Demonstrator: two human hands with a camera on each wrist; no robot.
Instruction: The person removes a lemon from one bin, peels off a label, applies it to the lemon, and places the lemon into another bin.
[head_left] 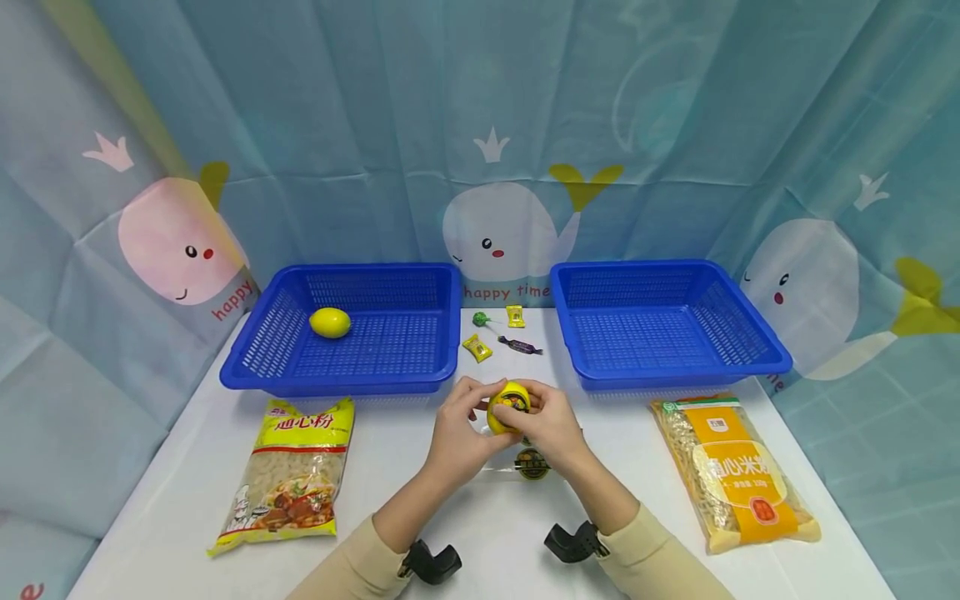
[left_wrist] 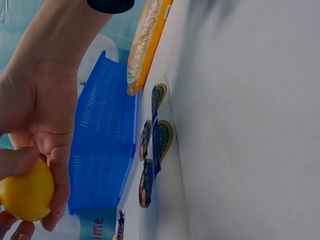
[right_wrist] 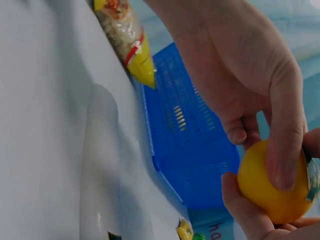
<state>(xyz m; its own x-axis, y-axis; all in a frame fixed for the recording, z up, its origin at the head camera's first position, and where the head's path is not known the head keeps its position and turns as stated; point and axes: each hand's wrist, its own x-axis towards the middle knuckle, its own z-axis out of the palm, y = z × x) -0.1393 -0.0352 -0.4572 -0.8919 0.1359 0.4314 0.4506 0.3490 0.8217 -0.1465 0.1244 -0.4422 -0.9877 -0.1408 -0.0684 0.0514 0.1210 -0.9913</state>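
Between both hands is a yellow lemon (head_left: 496,410), raised over the table, with a round dark label on its upward side. My left hand (head_left: 459,427) holds the lemon from the left, its fingers and thumb around it. From the other side my right hand (head_left: 556,427) grips it, thumb lying across the label. In the right wrist view the lemon (right_wrist: 270,185) shows its smooth side under the left thumb, the label's edge at far right. Below the hands, a clear strip with round dark stickers (head_left: 532,464) lies on the table, partly hidden by the right hand.
A blue basket (head_left: 341,387) at back left contains another lemon (head_left: 330,322); a second blue basket (head_left: 678,377) stands back right. Wrapped candies (head_left: 477,347) and a green lollipop (head_left: 480,319) lie between them. Pasta bags flank the hands: yellow (head_left: 288,475) left, orange (head_left: 738,475) right.
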